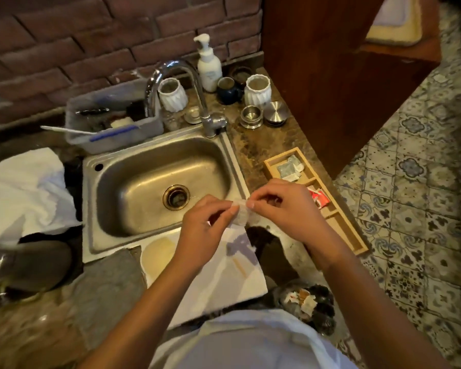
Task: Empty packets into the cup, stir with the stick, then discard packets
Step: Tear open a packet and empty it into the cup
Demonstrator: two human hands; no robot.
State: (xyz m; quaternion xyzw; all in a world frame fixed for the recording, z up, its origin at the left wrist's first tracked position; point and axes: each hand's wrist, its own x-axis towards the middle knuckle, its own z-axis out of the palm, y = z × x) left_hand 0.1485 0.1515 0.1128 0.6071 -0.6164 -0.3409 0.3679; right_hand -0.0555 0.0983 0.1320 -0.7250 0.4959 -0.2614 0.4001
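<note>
Two hands, left and right, pinch one white packet at its top edge, above the sink rim. Cup sits lower left on the counter. Risk: tearing here, off the cup, spills powder onto the napkin or into the sink.

Desk: mottled brown stone desk holding a stainless steel sink.
Behind the sink: grey plastic tub, two white ribbed ceramic jars, white pump bottle, dark blue mug, small steel bowl, round steel lid.
Right edge: shallow divided wooden tray with packets.
Front: white cloth, grey mat.
Left: crumpled white towel.
</note>
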